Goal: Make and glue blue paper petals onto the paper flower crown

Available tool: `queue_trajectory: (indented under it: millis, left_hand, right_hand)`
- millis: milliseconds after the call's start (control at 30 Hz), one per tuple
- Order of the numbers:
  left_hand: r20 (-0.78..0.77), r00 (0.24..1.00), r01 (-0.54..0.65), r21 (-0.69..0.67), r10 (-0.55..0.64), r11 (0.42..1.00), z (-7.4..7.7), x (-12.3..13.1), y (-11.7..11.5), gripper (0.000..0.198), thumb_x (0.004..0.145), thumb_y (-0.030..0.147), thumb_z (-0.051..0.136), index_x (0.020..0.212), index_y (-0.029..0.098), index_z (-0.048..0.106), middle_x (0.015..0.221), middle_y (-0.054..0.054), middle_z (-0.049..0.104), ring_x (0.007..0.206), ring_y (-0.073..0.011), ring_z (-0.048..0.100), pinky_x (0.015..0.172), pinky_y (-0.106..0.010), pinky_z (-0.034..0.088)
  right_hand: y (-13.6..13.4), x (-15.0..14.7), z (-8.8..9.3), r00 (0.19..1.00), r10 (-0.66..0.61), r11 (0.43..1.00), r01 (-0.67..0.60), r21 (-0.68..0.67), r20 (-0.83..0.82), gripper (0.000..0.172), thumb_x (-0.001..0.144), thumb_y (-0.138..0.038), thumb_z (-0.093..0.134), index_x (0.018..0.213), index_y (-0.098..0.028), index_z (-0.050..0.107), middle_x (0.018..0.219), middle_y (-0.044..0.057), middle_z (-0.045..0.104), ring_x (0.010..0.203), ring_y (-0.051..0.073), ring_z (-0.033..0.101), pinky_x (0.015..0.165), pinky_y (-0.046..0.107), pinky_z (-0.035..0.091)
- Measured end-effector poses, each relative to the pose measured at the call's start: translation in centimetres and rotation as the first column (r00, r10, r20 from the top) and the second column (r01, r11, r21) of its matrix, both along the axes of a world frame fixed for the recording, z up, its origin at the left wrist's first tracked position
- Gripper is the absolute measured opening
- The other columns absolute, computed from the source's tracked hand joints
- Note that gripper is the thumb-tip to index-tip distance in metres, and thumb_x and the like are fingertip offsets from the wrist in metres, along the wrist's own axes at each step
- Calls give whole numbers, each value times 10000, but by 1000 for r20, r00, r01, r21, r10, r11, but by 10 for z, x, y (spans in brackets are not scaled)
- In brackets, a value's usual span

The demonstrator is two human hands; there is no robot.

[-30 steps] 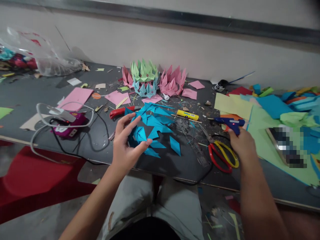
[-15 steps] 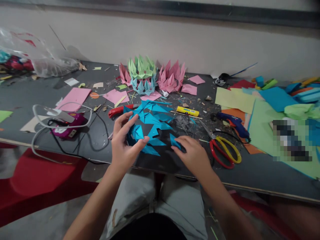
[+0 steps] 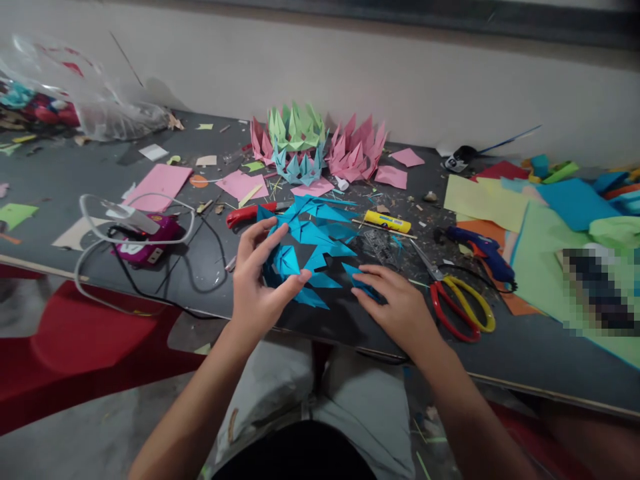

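The left hand point(image 3: 263, 283) curved wide fingers against the crown point(image 3: 306, 231); the right hand's point(image 3: 395, 300) were at a slip point(image 3: 351, 270), pinched or not, I couldn't tell; scissors point(image 3: 440, 279) lay right of them.

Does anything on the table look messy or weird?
Yes, it's messy: paper scraps are strewn across the table, even around the yellow tube. The blue glue gun also looks a bit odd, lying partly on orange paper beside the scissors. I can't see any spill.
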State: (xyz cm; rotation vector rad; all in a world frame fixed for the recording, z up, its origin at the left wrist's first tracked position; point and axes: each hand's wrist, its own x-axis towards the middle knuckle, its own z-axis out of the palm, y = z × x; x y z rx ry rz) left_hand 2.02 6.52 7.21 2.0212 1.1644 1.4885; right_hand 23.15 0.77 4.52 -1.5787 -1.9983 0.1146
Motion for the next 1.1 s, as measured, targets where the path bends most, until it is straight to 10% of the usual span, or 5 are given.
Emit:
queue_trajectory:
  millis: [500,1100]
  left_hand:
    - [0,1000,16,8,-16,1000,-5,-3,0,509,737,490,633,1191,269,571,1235,-79,492,1168,-262,460,993,-416,389]
    - [-9,1000,26,7,-26,1000,-3,0,-2,520,737,514,622,1189,261,571,1231,-83,494,1169,-266,462,984,-423,398]
  right_hand:
    - [48,-28,6,901,283,954,-228,-196,328,228,864,-201,513,1026,-147,665,1116,113,618,1047,250,541,890,372,465]
    - [43,-36,10,862,279,947,-173,-272,424,257,896,-198,445,1061,-147,634,1041,108,605,993,239,543,833,343,456]
